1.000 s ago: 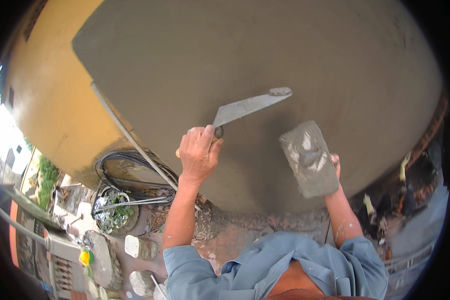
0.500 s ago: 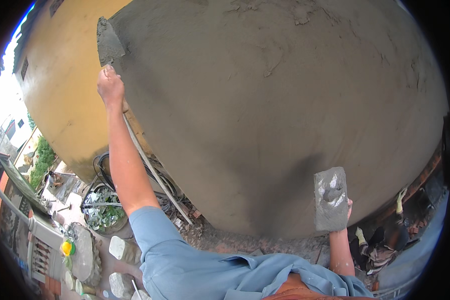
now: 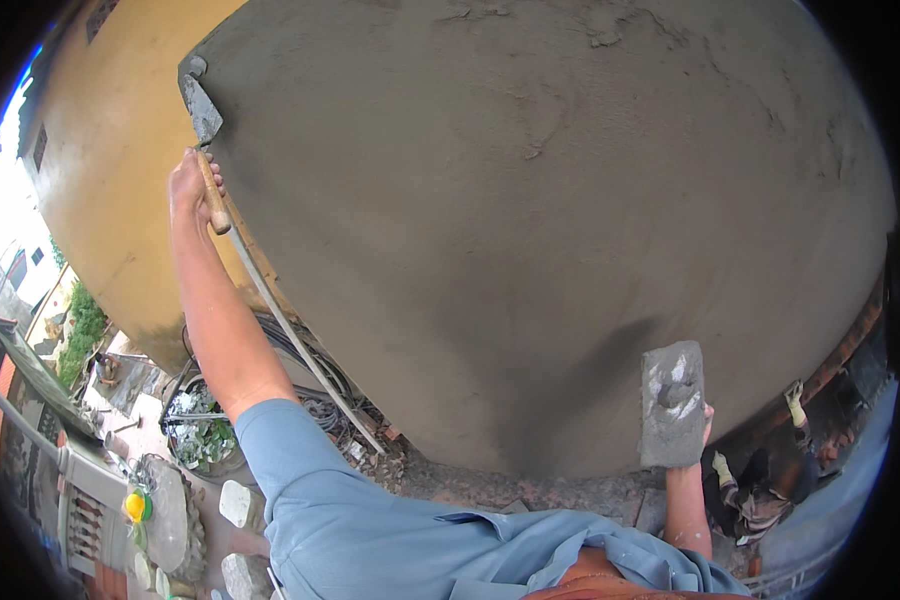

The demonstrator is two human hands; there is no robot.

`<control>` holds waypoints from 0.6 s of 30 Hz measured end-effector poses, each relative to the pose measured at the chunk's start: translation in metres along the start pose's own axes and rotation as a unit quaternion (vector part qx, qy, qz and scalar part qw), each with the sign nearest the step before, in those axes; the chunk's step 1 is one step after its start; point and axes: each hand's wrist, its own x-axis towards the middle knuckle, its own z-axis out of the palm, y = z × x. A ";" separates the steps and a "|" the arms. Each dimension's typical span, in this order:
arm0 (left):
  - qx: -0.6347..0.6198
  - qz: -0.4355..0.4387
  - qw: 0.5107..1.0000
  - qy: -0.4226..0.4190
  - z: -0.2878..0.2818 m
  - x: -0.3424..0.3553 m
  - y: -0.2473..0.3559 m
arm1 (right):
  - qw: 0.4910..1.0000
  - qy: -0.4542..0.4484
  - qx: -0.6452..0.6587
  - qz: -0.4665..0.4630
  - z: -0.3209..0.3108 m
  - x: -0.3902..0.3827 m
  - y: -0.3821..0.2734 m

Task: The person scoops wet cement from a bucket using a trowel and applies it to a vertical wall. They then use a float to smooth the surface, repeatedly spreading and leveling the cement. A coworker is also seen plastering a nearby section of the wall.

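My left hand (image 3: 192, 190) is raised at the upper left, closed on the wooden handle of a pointed trowel (image 3: 202, 108). The blade is against the edge of the wet grey plaster wall (image 3: 510, 230), beside the yellow painted wall (image 3: 100, 220), with a small lump of mortar at its tip. Low on the right, my right hand (image 3: 707, 423) holds a flat rectangular board (image 3: 672, 403) coated in grey mortar with a small mound on it. The board hides most of that hand.
A long pale bar (image 3: 295, 335) runs along the plaster's left edge above coiled black cables and a potted plant (image 3: 200, 430). Stone blocks (image 3: 240, 505) and a balustrade (image 3: 85, 525) stand at lower left. A co-worker in gloves (image 3: 770, 500) crouches below at the right.
My left arm has swung up and left from mid-wall to the plaster's edge, its trowel turned upright and shifted slightly further left lately. My right hand has lowered with the board.
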 end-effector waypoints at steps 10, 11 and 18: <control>0.055 0.040 0.995 -0.071 0.058 -0.035 0.022 | 0.999 -0.022 0.013 0.019 -0.006 0.006 0.003; 0.072 0.055 0.993 -0.077 0.053 -0.051 0.017 | 0.999 -0.017 0.016 0.021 -0.005 0.007 0.002; 0.098 0.134 0.982 -0.087 0.059 -0.239 -0.055 | 0.994 -0.036 0.061 0.087 -0.004 0.005 -0.003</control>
